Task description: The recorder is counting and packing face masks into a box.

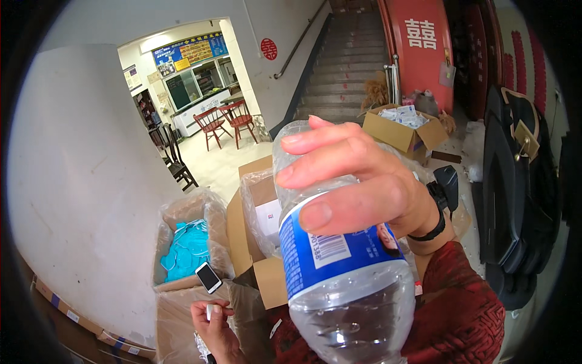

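A clear plastic bottle [357, 297] with a blue label is raised close in front of me. It is tipped, its base up and away, its narrowing end low and near me; the mouth is out of the picture. My right hand [370, 176] is wrapped round it near the base, with a black strap on the wrist. Lower left, my left hand [219, 332] is closed in a pinch on a small white piece that looks like a bottle cap [210, 312]. Just above that hand, a phone [208, 278] with a dark screen rests at the edge of the cartons.
A plastic-lined carton [163, 225] holds turquoise items [187, 249]. Another open carton [239, 233] stands behind the bottle. Farther back are a carton of packets [418, 142], stairs [345, 67] and red chairs [238, 115]. A white wall [79, 182] fills the left; black padded gear [512, 200] stands right.
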`<control>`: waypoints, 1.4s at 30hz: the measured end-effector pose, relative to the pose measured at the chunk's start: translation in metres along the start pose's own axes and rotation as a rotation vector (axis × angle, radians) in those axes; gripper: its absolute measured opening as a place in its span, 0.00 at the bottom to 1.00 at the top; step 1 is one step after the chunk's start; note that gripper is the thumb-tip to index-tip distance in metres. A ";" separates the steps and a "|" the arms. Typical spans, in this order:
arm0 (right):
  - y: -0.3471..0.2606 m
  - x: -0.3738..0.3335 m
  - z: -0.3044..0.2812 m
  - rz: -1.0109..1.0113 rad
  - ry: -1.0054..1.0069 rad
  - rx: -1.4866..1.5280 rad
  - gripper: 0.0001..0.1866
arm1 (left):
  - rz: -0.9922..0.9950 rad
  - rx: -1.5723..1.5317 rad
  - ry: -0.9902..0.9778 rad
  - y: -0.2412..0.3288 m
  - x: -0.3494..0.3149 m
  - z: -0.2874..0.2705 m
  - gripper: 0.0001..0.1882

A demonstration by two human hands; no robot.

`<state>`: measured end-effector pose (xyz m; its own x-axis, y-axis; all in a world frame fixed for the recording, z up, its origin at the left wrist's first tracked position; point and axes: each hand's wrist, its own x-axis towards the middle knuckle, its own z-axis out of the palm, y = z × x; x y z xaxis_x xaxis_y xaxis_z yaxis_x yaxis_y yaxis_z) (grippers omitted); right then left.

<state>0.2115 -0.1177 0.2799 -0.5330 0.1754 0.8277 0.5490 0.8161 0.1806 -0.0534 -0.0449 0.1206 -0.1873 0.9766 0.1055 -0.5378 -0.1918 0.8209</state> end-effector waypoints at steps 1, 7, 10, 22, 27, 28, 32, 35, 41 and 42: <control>-0.001 0.000 0.000 0.014 0.004 0.006 0.11 | -0.009 -0.008 -0.004 -0.001 0.002 -0.004 0.09; -0.004 -0.003 -0.005 0.054 0.003 -0.003 0.11 | 0.032 0.176 -0.334 -0.016 0.025 -0.041 0.07; -0.004 -0.003 -0.007 0.040 0.010 -0.021 0.11 | 0.037 0.183 -0.344 -0.016 0.025 -0.039 0.08; -0.004 -0.007 -0.012 0.043 0.019 -0.034 0.11 | 0.012 0.149 -0.357 -0.016 0.023 -0.036 0.07; -0.004 -0.007 -0.014 0.044 0.001 -0.041 0.11 | 0.017 0.148 -0.365 -0.018 0.025 -0.037 0.07; -0.004 -0.007 -0.013 0.048 0.012 -0.042 0.11 | 0.021 0.153 -0.371 -0.018 0.026 -0.038 0.07; -0.006 -0.007 -0.014 0.048 0.027 -0.039 0.10 | 0.028 0.156 -0.379 -0.019 0.025 -0.036 0.07; -0.005 -0.006 -0.015 0.028 0.010 -0.064 0.10 | 0.039 0.159 -0.382 -0.019 0.026 -0.039 0.07; -0.005 -0.006 -0.016 0.033 0.017 -0.055 0.10 | 0.036 0.164 -0.377 -0.017 0.023 -0.036 0.08; -0.006 -0.007 -0.016 0.033 0.018 -0.059 0.10 | 0.037 0.164 -0.381 -0.018 0.024 -0.036 0.08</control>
<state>0.2220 -0.1321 0.2818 -0.5024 0.1917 0.8431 0.6037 0.7759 0.1833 -0.0783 -0.0217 0.0882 0.1297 0.9414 0.3112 -0.3926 -0.2394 0.8880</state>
